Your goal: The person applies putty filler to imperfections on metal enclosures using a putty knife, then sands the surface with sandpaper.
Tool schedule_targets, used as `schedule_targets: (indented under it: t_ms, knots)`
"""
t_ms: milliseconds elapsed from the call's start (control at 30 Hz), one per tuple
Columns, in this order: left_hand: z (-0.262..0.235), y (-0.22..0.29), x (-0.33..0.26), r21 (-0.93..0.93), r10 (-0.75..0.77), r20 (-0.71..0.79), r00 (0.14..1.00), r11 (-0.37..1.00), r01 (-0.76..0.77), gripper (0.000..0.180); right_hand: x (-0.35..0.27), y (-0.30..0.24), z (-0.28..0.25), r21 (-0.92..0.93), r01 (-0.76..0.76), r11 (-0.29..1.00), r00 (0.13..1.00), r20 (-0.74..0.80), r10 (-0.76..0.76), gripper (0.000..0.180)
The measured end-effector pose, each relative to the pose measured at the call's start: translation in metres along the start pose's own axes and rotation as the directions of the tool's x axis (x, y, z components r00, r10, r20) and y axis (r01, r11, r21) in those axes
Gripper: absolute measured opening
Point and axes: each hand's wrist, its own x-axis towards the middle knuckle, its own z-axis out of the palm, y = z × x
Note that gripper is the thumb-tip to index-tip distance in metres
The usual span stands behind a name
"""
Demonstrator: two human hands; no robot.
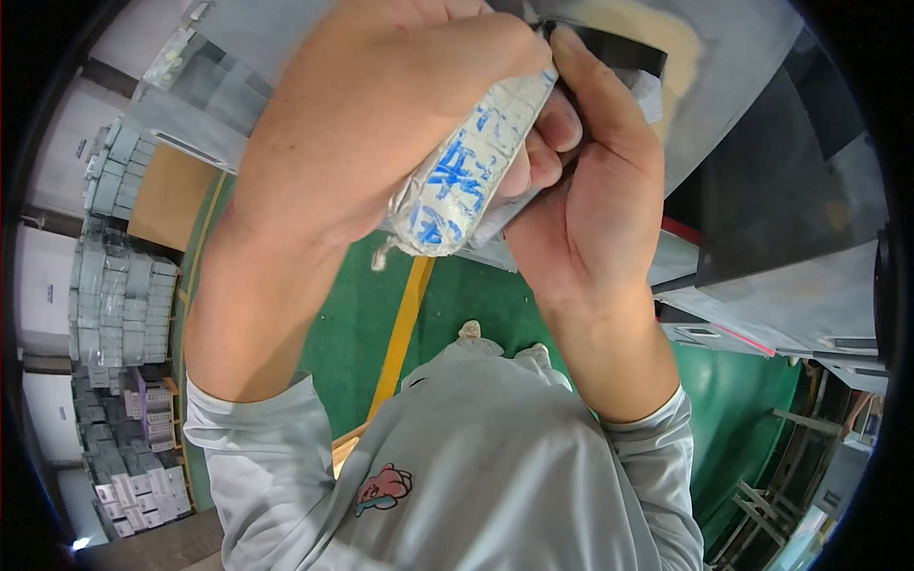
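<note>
My left hand (447,67) is closed around a thick handle (452,176) wrapped in wrinkled whitish tape with blue marks. A short knotted end dangles from the handle's near end; its far end is hidden by my hands. My right hand (600,181) is curled close against it on the right, thumb pressed at the edge of a dark flat piece (619,49). Whitish, film-like material (647,93) shows behind the right hand. Several curled fingertips lie between handle and right palm; whose they are is hard to tell. What the right fingers grip is mostly hidden.
A grey panel surface (752,38) with a tan patch lies beyond my hands. Dark and grey cabinet-like housings (790,219) stand at right. Wrapped stacks of boxes (119,295) line the left, beside a brown board (171,200). A yellow stripe (405,324) crosses the green floor.
</note>
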Motion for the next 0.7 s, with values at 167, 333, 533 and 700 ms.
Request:
schedule_targets:
  t_ms: [167, 333, 533, 700]
  knots:
    - [0.016, -0.014, -0.011, 0.001, -0.04, -0.101, 0.994, 0.999, 0.04, 0.023, -0.013, -0.007, -0.011, -0.062, -0.054, 0.997, 0.989, -0.138, 0.046, 0.029]
    - [0.019, -0.021, -0.008, 0.079, 0.079, -0.221, 0.972, 0.995, -0.063, 0.022, -0.042, -0.01, -0.043, -0.21, 0.055, 0.976, 0.996, -0.057, -0.068, 0.028]
    - [0.023, -0.05, -0.021, 0.187, 0.029, -0.058, 0.998, 0.982, -0.018, 0.026, -0.085, 0.016, -0.11, -0.326, -0.096, 0.941, 0.976, -0.219, 0.023, 0.02]
    - [0.002, -0.069, -0.021, 0.213, 0.293, 0.074, 0.953, 0.929, -0.302, 0.018, -0.118, 0.055, -0.168, -0.206, -0.146, 0.968, 0.911, -0.41, 0.05, 0.017]
